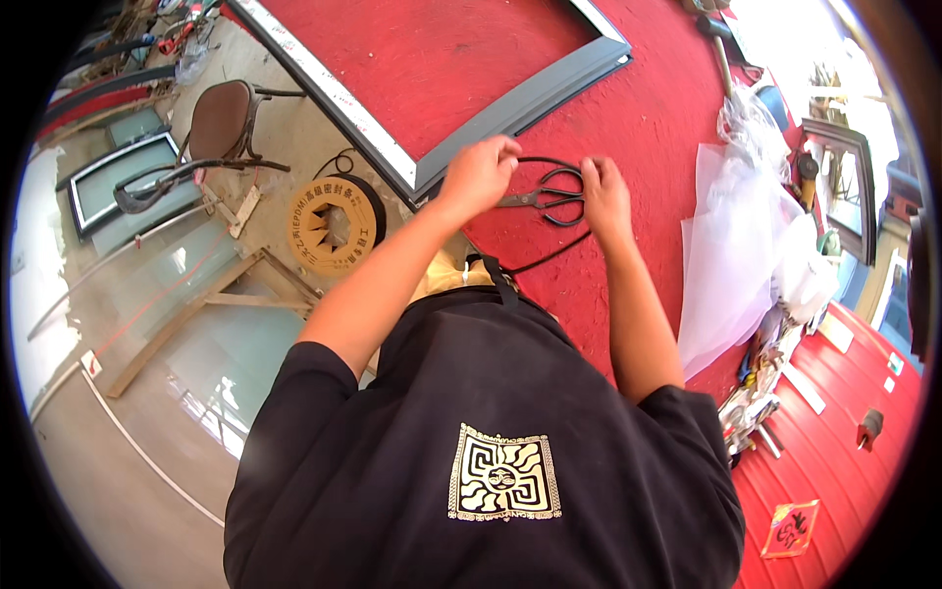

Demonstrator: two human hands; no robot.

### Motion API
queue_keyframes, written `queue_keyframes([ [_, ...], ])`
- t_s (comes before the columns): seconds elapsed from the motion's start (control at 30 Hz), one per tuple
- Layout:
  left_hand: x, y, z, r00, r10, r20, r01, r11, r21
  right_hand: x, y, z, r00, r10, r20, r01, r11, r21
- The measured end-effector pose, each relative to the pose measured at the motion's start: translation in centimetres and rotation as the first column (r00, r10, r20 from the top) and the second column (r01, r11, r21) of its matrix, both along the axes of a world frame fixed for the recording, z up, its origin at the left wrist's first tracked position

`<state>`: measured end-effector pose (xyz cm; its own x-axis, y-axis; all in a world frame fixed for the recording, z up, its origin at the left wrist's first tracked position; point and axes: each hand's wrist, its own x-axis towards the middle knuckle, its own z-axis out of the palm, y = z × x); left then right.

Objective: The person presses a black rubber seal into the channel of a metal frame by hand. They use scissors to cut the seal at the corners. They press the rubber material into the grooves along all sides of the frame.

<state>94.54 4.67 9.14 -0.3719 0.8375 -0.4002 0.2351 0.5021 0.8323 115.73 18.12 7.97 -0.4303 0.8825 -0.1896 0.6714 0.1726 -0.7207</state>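
Observation:
My left hand (481,175) is closed over the near bar of a grey window frame (520,98), with a thin black rubber sealing strip (549,261) at its fingertips. The strip bows across to my right hand (607,199), whose fingers are pinched together on it. From there its other length slants back down toward my waist. Between my hands a pair of black-handled scissors (559,201) lies on the red table (653,128), its blades pointing toward my left hand and partly hidden by it.
Left of the frame, a cardboard reel (337,226) of black strip stands near a brown chair (220,120). Glass panes (221,344) lie farther left. Clear plastic sheeting (731,245) drapes the table's right side, near a hammer (719,44) and a small dark frame (849,182).

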Motion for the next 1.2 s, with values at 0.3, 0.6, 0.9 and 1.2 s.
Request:
queue_keyframes([
  [0.3,-5.9,10.4,1.5,0.604,-0.658,-0.45,0.668,0.726,-0.165,-6.8,6.5,4.0,0.965,0.263,0.012,-0.263,0.965,-0.018],
  [0.6,-6.4,14.4,0.9,0.509,-0.753,-0.417,0.746,0.627,-0.223,-0.2,4.5,-3.3,0.993,-0.099,0.058,0.096,0.994,0.046],
  [0.9,-5.1,16.1,0.8,0.266,-0.789,-0.553,0.766,0.521,-0.375,2.9,-1.7,-1.8,0.763,0.566,0.311,-0.642,0.609,0.466],
  [1.2,-4.2,18.9,1.2,0.119,-0.884,-0.452,0.807,0.352,-0.475,8.4,-2.3,-4.0,0.724,0.373,0.58,-0.471,0.882,0.021],
])
